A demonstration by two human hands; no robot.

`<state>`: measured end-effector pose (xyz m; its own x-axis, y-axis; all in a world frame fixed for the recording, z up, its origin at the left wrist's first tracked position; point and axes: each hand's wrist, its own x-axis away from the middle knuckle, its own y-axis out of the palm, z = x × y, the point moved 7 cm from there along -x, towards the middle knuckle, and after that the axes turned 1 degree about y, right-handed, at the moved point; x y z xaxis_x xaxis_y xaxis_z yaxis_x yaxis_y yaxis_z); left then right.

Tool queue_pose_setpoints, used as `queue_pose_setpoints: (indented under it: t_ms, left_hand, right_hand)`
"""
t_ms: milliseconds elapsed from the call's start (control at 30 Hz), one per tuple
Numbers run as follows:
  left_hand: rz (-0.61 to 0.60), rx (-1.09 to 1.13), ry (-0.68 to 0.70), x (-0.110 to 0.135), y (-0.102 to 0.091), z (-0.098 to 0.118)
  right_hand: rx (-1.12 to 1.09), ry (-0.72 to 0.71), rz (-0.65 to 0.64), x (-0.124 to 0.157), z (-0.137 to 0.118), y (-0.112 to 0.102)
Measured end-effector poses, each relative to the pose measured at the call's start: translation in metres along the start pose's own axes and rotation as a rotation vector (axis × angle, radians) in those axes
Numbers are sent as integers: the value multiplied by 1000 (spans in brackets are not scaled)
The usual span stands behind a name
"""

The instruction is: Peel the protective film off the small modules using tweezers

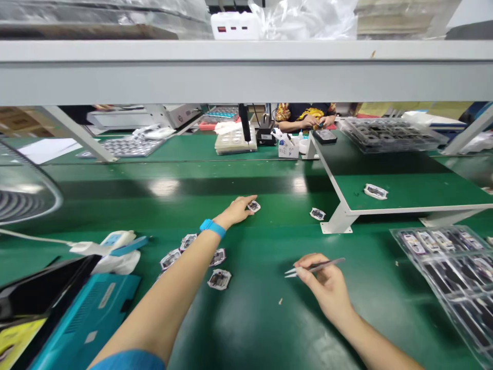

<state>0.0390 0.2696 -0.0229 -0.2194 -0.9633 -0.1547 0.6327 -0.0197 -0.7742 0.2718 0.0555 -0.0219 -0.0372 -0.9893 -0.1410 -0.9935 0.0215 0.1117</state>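
My left hand (238,209), a blue band on its wrist, reaches out over the green bench. Its thumb and forefinger close around the edges of a small white-framed electronic module (253,206). Nearer to me, my right hand (321,280) grips metal tweezers (327,264) whose tips point left and stand slightly apart, touching nothing. Similar modules lie beneath and beside my left forearm, among them one (219,279) in front and one (188,241) behind. Another module (318,214) rests by the foot of the raised shelf.
A green-topped raised shelf (400,192) at right carries one module (376,191) and stacked trays (389,134). A clear compartment tray (442,262) sits below it. A teal case (92,313) and a fan (26,180) stand left. Across the bench, a person's hands (316,122) hold something small.
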Motion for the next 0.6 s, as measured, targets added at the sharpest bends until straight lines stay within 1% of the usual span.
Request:
queue_pose_setpoints:
  t_ms: [133,267,367,500,533,600]
  left_hand:
    - [-52,56,-23,10,2,-1]
    - [-34,206,-82,36,6,7]
    - [-66,408,-131,70,19,28]
    - [-180,645,-180,128,39,70]
    - [-216,701,-207,142,43,79]
    - [-298,855,-305,167,51,93]
  right_hand:
    - [-17,-21,-18,1,-4,3]
    - [-31,-18,-9,3,-7,2]
    - [-56,3,49,1,-9,-3]
    - [-98,45,128,-1,-9,-9]
    - [-107,57,137,-2,-9,-9]
    - [-111,82,139,-2,-6,-7]
